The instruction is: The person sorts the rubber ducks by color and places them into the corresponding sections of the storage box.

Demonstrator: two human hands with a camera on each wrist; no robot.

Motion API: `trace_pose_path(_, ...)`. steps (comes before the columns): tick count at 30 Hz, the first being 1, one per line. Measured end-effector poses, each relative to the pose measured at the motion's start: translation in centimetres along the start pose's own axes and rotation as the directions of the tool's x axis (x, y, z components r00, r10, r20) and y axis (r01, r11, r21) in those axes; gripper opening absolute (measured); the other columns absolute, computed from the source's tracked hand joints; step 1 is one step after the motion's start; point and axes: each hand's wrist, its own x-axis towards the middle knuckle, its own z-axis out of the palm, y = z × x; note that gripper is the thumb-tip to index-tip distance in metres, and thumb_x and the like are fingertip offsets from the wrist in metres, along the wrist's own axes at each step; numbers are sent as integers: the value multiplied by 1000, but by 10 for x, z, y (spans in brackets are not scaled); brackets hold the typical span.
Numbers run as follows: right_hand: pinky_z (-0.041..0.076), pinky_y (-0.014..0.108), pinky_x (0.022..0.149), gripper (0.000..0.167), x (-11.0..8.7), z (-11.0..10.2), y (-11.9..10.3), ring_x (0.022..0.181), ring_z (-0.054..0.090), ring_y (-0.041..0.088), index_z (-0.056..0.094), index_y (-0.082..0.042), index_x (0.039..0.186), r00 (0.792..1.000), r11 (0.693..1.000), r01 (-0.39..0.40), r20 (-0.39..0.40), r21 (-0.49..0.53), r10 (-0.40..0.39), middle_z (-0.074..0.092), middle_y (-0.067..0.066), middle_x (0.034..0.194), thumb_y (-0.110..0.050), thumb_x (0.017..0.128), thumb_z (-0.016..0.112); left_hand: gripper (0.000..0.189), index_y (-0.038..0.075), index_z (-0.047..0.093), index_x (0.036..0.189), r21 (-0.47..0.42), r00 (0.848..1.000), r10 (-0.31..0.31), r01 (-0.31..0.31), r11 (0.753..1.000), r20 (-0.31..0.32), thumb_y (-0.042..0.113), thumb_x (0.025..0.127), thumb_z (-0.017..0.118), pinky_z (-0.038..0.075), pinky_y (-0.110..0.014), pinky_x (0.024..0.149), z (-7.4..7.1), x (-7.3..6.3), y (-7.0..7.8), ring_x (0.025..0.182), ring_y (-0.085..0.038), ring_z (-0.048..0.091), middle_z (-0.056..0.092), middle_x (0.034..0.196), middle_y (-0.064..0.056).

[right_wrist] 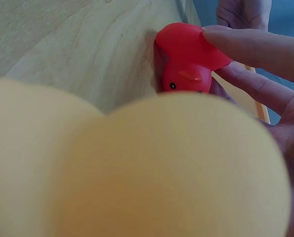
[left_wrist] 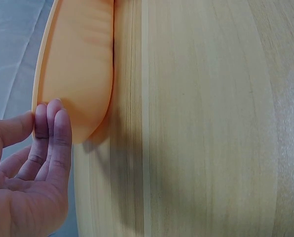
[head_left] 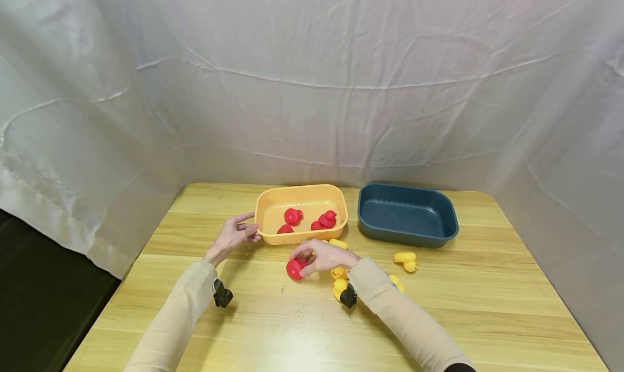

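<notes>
Fingers pinch — left hand, an orange tray by its rim; right hand, a red duck.

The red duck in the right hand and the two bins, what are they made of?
Red duck: maybe rubber or soft plastic, smooth, with one even color and a molded beak. Orange bin and dark blue bin: probably molded plastic, smooth and slightly shiny, with thin walls and rounded corners.

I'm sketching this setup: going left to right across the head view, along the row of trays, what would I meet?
Left hand → orange tray → dark blue tray.
</notes>
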Motion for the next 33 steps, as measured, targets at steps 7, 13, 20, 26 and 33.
trace_pose_path(7,57,27,94,41,1,-1,0,106,61,17,67,-4,127,1000,1000,7,15,-9,-7,63,10,119,-9,87,77,60,-13,27,152,2,1000,-3,3,1000,-1,1,101,55,64,-36,85,0,0,0,78,-12,72,73,96,-15)
trace_pose_path(13,55,25,95,43,1,-1,-1,107,58,14,66,-6,129,999,1000,-14,37,-17,15,63,9,122,-11,88,77,60,-13,27,152,5,1000,-4,4,1000,-1,1,101,55,64,-36,85,0,0,0,78,-12,73,73,95,-13)
trace_pose_path(20,55,28,98,46,1,-2,-1,110,59,18,64,-2,132,998,1000,0,61,-10,0,63,14,126,-10,88,76,59,-13,27,152,6,1000,-1,1,1000,-3,1,101,55,64,-35,84,0,-1,0,78,-12,73,73,94,-12)
trace_pose_path(26,54,25,98,48,2,-2,-1,108,58,11,61,1,134,996,999,15,84,-28,-13,64,11,126,-10,89,74,60,-13,27,152,11,1000,-2,2,1000,0,1,102,54,64,-36,85,0,0,0,78,-11,72,74,94,-12)
trace_pose_path(33,54,26,98,48,2,-3,-1,107,58,13,61,-1,134,996,1000,-5,89,-13,6,63,12,127,-10,89,75,60,-14,26,152,14,1000,2,-2,1000,6,2,102,54,64,-37,86,-1,1,-1,77,-10,72,74,96,-15)
